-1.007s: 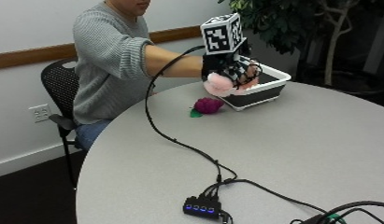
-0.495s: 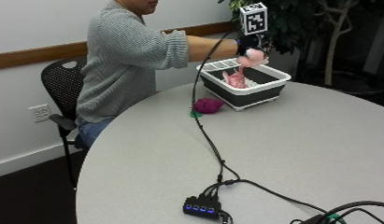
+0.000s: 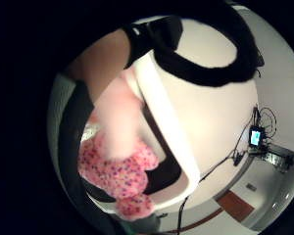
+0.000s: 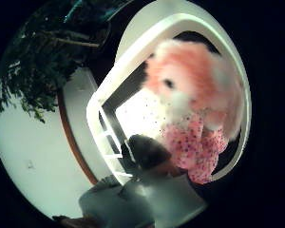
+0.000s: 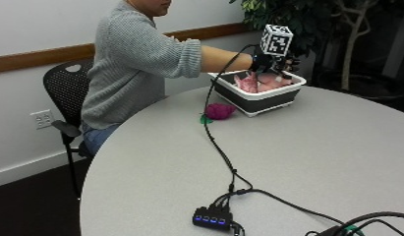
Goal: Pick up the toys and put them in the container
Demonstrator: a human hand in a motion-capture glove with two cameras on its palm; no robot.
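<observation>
Outside view — grip (image 5: pixel 272 63) now lower over the container (image 5: pixel 257 101) (fingers' state unclear), pink toy (image 5: pixel 274 82) inside.

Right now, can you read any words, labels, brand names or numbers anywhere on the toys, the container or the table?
None can be read.
The white and black container, the pink toys in it and the purple toy on the table show no lettering.
</observation>
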